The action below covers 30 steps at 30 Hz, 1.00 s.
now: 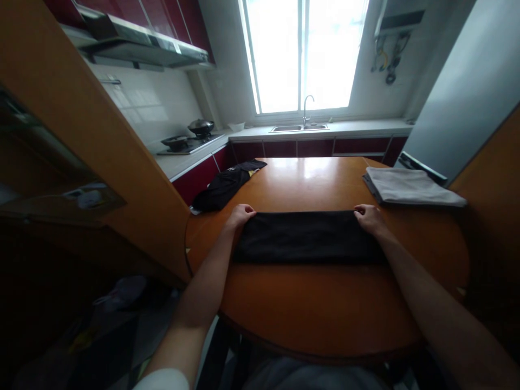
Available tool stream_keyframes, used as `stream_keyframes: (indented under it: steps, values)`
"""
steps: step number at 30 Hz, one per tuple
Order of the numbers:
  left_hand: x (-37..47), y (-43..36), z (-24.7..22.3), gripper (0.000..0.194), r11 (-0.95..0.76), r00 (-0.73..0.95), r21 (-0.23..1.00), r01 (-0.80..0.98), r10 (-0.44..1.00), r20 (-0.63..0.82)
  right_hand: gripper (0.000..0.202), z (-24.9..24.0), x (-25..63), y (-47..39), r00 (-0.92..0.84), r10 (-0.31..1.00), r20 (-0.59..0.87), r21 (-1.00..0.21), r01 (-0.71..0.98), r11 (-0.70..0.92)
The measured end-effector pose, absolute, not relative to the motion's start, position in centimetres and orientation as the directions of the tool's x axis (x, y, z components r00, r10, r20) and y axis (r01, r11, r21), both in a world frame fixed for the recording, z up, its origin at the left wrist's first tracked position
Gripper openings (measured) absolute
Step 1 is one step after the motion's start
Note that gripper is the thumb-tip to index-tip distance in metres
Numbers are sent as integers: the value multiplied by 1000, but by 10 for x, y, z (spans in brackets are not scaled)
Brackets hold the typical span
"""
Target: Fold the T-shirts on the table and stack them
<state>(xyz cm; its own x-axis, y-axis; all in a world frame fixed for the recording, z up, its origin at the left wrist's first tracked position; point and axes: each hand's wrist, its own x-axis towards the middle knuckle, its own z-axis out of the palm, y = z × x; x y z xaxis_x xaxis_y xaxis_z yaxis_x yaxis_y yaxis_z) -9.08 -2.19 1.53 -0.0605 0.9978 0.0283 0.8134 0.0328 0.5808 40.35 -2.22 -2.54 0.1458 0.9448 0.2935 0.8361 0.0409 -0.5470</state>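
A black folded cloth (306, 238), long and narrow, lies crosswise on the wooden table (317, 309). My left hand (242, 215) pinches its far left corner, fingers closed on the edge. At the far right corner, my right hand (369, 218) grips the same cloth between thumb and fingers. The far edge runs straight between the two hands. What kind of garment or fabric it is, I cannot make out.
Crumpled black clothing (227, 184) lies at the table's left edge. Folded grey cloths (412, 187) are stacked at the right. Beyond are a sink (300, 128), a stove (197, 143) with pans and a fridge (459, 92). A wooden cabinet (134, 179) stands left.
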Motion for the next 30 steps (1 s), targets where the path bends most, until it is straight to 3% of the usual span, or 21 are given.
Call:
stream_keyframes:
  steps: [5, 8, 10, 12, 15, 19, 30]
  values:
    - [-89, -27, 26, 19, 52, -79, 494, 868, 996, 34, 36, -15, 395, -30, 113, 942, 317, -513, 856, 70]
    - [-73, -33, 31, 27, 77, -130, 430, 900, 987, 96, 40, -4, 381, -39, 123, 920, 373, -477, 876, 76]
    - [-49, -41, 32, 38, -1, -72, 383, 924, 982, 175, 44, 1, 361, -48, 76, 912, 404, -451, 884, 126]
    - [-15, -51, 29, 44, -185, 104, 316, 930, 961, 256, 49, 2, 335, -58, -24, 918, 397, -420, 884, 205]
    - [34, -66, 18, 53, -389, 330, 230, 892, 908, 259, 58, -3, 294, -73, -224, 928, 296, -336, 885, 321]
    - [65, -76, 1, 67, -410, 398, 153, 899, 912, 101, 70, -10, 267, -82, -374, 925, 69, -259, 889, 378]
    - [63, -75, -2, 70, -366, 363, 116, 923, 931, 41, 70, -9, 312, -54, -141, 990, -9, -204, 969, 136]
